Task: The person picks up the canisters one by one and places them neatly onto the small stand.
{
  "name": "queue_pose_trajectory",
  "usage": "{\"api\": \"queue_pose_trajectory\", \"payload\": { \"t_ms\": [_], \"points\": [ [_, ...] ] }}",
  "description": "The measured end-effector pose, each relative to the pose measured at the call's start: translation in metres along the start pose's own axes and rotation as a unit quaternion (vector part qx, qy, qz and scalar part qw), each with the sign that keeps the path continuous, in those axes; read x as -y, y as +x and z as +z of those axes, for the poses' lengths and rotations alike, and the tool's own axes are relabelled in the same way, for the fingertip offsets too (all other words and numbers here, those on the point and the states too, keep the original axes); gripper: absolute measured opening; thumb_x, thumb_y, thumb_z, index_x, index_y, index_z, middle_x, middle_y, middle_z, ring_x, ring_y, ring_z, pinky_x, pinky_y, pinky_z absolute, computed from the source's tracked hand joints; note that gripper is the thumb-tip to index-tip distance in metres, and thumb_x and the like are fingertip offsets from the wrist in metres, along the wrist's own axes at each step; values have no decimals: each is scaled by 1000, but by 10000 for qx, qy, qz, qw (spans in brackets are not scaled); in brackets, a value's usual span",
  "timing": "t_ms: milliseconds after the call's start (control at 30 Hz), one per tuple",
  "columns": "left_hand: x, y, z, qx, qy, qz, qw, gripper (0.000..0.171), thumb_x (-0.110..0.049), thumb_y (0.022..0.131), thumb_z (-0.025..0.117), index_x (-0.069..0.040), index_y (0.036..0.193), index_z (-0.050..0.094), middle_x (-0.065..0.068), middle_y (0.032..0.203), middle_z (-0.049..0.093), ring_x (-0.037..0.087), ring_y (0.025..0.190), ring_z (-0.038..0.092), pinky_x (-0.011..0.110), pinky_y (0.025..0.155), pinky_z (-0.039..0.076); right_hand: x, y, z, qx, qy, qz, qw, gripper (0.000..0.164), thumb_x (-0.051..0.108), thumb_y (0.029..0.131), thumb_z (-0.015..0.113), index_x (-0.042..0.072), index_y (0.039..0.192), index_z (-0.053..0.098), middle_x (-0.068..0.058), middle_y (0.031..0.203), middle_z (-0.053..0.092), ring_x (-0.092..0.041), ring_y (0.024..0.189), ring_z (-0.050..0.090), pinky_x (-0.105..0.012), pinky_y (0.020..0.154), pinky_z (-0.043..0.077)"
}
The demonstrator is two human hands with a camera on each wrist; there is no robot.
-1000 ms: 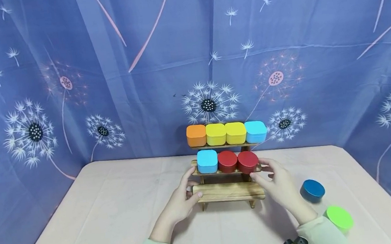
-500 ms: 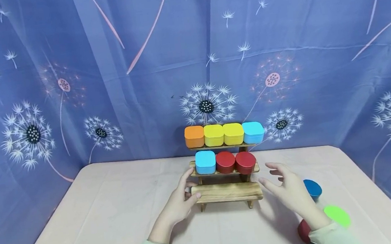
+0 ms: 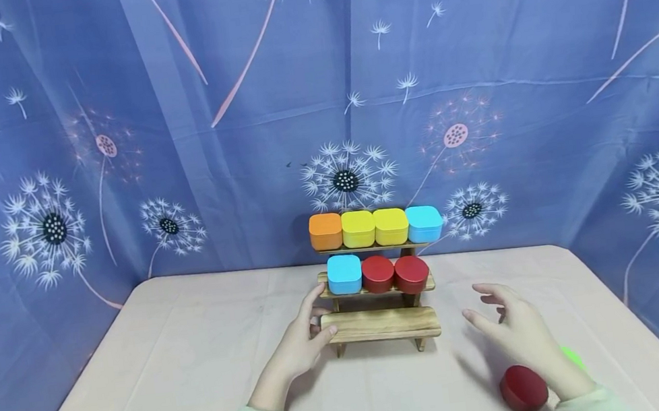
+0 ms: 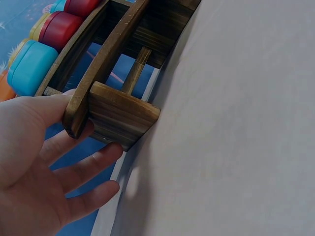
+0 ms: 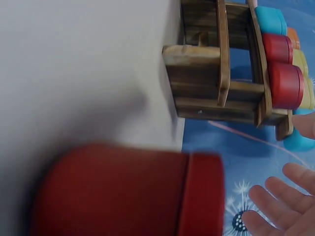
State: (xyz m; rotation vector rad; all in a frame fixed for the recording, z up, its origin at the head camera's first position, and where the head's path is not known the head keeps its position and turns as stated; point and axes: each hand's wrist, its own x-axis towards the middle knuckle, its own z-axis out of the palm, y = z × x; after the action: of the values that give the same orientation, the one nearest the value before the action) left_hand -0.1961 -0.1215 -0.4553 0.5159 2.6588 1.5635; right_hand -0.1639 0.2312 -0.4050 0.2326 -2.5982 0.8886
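Observation:
A three-step wooden display stand [image 3: 380,325] stands at mid table. My left hand [image 3: 296,345] holds its left end, the thumb on the lowest step; in the left wrist view the fingers [image 4: 88,164] spread beside the step's end. On the middle step are a light blue tin [image 3: 345,275] and two dark red round tins [image 3: 378,274]. My right hand [image 3: 521,329] hovers right of the stand, holding nothing, fingers loosely bent. Another dark red tin [image 3: 524,388] lies on the table below it and looms large in the right wrist view.
On the top step sit an orange tin [image 3: 326,232], two yellow tins [image 3: 359,229] and a light blue tin [image 3: 424,224]. A lime green tin [image 3: 572,357] is mostly hidden behind the right forearm. A blue dandelion-print curtain [image 3: 243,195] hangs behind the table.
My right hand has let go of the rightmost red tin on the middle step and moved right, now covering the dark blue tin. The left hand stays at the stand.

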Motion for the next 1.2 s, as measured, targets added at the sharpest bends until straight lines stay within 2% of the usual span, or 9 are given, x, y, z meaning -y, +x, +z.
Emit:
{"api": "queue_pose_trajectory", "payload": {
  "t_ms": [100,267,400,600,700,833,967,1067,1200],
  "points": [
    [0,-1,0,9,7,-15,10000,74,-19,94,59,-36,149,14,11,121,59,13,80,54,27,73,45,-6,-3,-4,50,-105,93,9999,48,29,83,72,4,122,58,-19,116,64,-35,97,64,-45,78,50],
    [-1,-1,-1,26,-16,-11,10000,74,-18,94,59,-35,149,14,11,122,58,13,79,53,27,72,45,-12,-8,-14,327,-50,318,9989,53,33,86,69,3,127,55,-25,120,60,-41,104,61,-58,86,46],
    [-1,-1,-1,33,-25,-20,10000,74,-18,94,59,-35,149,14,11,122,58,14,78,53,27,71,45,-16,-11,-21,384,-136,312,9987,53,34,86,69,4,126,55,-25,119,60,-41,102,61,-55,85,47],
    [-1,-1,-1,34,-29,-21,10000,74,-17,94,59,-37,149,13,12,122,58,13,75,52,26,69,45,-26,-17,-30,317,-357,193,9987,50,32,84,71,6,124,58,-20,116,62,-35,98,63,-45,79,51],
    [1,-1,-1,34,-67,-6,10000,75,-17,94,59,-38,149,13,12,123,58,13,75,51,26,67,45,-30,-19,-33,293,-438,151,9985,48,32,83,73,7,121,59,-18,115,64,-33,97,62,-35,77,53],
    [1,0,-1,22,-63,3,10000,74,-18,94,59,-38,149,13,12,123,58,13,76,52,26,68,45,-36,-23,-37,248,-495,112,9984,46,29,81,74,5,118,61,-18,112,66,-32,95,61,-19,74,47],
    [0,-1,-1,11,-23,-6,10000,74,-18,94,59,-37,149,14,11,121,58,14,77,53,27,70,45,-43,-26,-43,514,-583,285,9966,49,31,83,72,1,119,58,-21,114,63,-36,99,60,-36,80,51],
    [1,-1,0,10,-18,15,10000,73,-19,94,59,-37,149,14,11,121,59,14,79,53,27,71,45,-49,-30,-48,744,-668,433,9941,52,33,84,71,-1,120,57,-23,116,61,-39,101,59,-48,79,50],
    [1,-1,0,7,-14,9,10000,73,-18,94,59,-36,149,14,10,121,59,14,80,53,28,73,45,-58,-35,-52,858,-770,452,9923,54,35,81,74,0,120,58,-22,115,61,-40,100,58,-38,72,52]
  ]
}}
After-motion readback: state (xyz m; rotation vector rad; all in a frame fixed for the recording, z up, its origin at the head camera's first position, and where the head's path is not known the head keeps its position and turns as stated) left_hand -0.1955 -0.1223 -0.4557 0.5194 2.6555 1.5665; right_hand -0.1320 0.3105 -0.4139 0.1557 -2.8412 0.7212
